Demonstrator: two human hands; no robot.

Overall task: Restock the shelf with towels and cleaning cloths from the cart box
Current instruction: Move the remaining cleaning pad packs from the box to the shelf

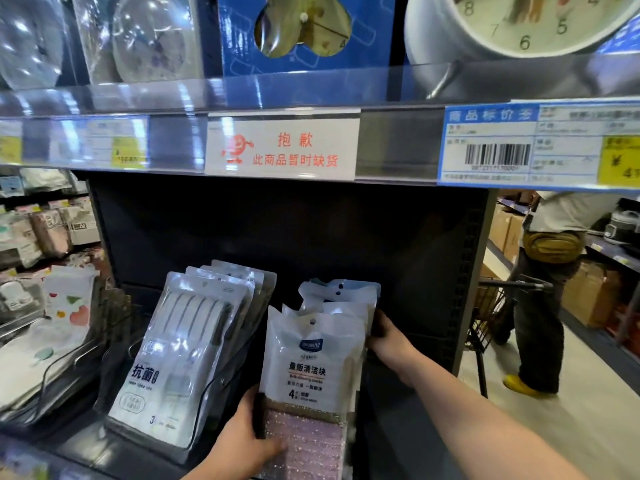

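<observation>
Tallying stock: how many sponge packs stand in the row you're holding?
3 show clearly: front pack in the left hand, second pack just behind, third pack at the back by the right hand. More may be hidden.

- My left hand [242,441], bottom centre, grips the front cloth pack [311,368], thumb along its edge.
- My right hand [386,339], right of centre, forearm extended, fingertips hidden.

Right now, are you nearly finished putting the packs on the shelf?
Partly. Done: a row of white cloth packs stands on the left, sponge packs beside it. In hand: the left hand grips the front sponge pack, the right hand touches the row's right side. Left: the shelf is bare further right; the cart box is out of view, so how much remains is unclear.
</observation>
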